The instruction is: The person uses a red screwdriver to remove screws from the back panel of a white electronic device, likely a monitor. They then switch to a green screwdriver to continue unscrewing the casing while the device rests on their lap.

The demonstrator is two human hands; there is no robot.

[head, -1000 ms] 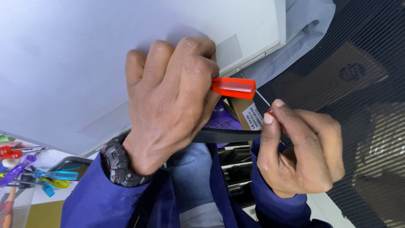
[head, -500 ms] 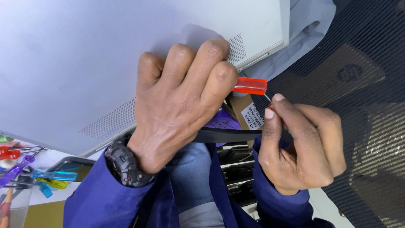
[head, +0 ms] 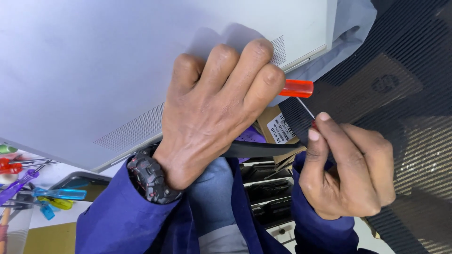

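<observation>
Red-handled screwdriver (head: 295, 88) in left hand (head: 214, 110), beyond laptop edge (head: 301, 61)

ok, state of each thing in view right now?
left hand: fist shut on the red-handled screwdriver, resting on the laptop
right hand: fingertips pinched at the screwdriver's tip
laptop: closed, grey shell facing the camera
wristwatch: strapped on the left wrist
spare screwdrivers: lying loose at lower left
</observation>
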